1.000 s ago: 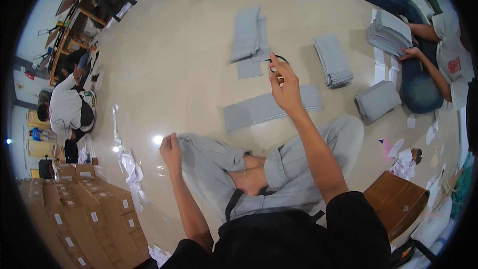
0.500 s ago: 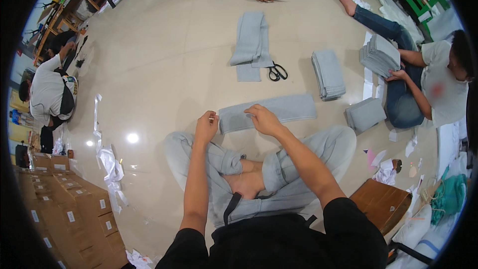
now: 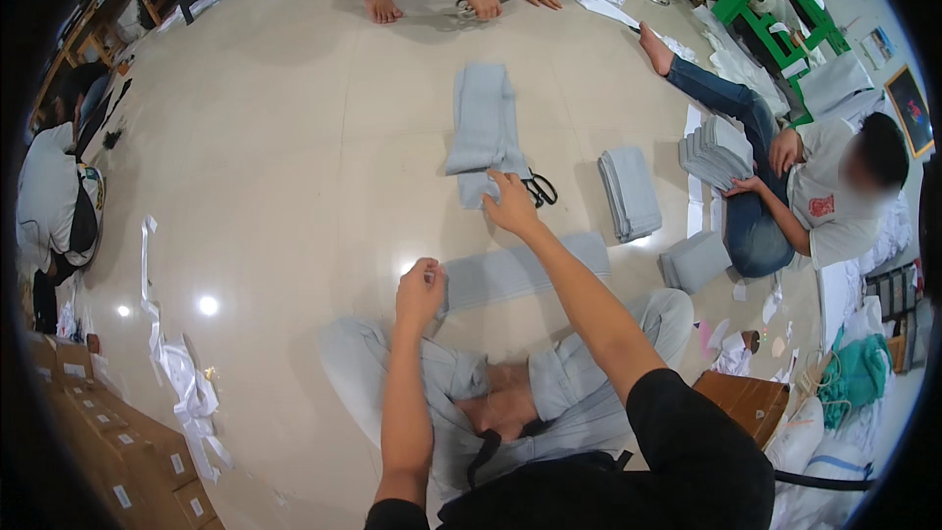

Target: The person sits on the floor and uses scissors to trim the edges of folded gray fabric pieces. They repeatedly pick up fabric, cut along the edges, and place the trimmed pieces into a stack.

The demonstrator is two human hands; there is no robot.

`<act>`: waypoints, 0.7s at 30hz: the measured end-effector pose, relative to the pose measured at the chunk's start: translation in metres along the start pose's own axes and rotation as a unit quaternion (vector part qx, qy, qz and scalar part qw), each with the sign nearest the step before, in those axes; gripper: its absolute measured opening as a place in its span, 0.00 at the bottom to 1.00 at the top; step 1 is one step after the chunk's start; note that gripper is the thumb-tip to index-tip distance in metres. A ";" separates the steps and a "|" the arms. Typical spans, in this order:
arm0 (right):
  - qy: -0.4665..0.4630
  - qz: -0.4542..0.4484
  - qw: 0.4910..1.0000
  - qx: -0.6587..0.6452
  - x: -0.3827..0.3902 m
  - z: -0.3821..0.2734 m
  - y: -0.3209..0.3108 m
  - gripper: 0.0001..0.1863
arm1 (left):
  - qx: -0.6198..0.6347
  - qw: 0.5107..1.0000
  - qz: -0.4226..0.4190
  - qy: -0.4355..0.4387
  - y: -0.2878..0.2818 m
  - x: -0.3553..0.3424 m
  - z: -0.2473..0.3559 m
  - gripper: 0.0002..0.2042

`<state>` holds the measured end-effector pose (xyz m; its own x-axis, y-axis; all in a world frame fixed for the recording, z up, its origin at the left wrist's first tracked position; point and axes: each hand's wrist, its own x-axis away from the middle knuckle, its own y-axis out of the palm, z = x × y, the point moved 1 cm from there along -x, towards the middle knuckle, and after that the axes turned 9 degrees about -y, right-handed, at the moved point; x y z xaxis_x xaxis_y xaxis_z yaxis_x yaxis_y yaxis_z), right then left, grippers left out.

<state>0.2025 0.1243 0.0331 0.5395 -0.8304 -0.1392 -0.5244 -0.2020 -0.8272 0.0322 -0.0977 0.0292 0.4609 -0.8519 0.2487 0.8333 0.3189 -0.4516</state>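
Note:
A flat light grey-blue fabric strip (image 3: 520, 273) lies crosswise on the floor in front of my crossed legs. Beside its left end is my left hand (image 3: 420, 292), fingers curled together; whatever they may pinch is too small to make out. My right hand (image 3: 510, 204) reaches over the near end of a stack of long grey-blue fabric pieces (image 3: 484, 118), thumb and forefinger apart at the cloth. Close to that hand's right side lie black-handled scissors (image 3: 541, 189), partly covered by it.
Right of centre stand a folded fabric bundle (image 3: 631, 193) and a smaller one (image 3: 695, 261). A person (image 3: 834, 177) sits at right holding folded pieces (image 3: 716, 152); another crouches ahead with scissors (image 3: 466, 8). Cardboard boxes (image 3: 118, 442) and white scraps (image 3: 186, 388) lie left.
My right hand has left the fabric strip and moved forward to the stack near the scissors. My left hand stays by the strip's left end. The view has shifted.

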 end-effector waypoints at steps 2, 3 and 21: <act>0.035 0.000 0.996 0.076 -0.026 -0.008 0.023 0.35 | 0.000 1.000 0.001 -0.009 -0.002 0.000 0.002 0.15; 0.059 -0.009 0.990 0.125 -0.033 -0.016 0.038 0.37 | -0.001 1.000 0.001 -0.014 -0.005 0.001 0.003 0.15; -0.109 0.035 0.993 -0.013 -0.061 -0.109 0.115 0.20 | -0.086 0.983 0.162 0.016 -0.178 -0.096 -0.016 0.12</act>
<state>0.0370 0.0951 0.0060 0.6296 -0.7110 -0.3132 -0.5815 -0.1639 -0.7969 -0.1652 -0.0795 0.0722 0.6815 -0.7306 0.0422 0.5791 0.5032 -0.6414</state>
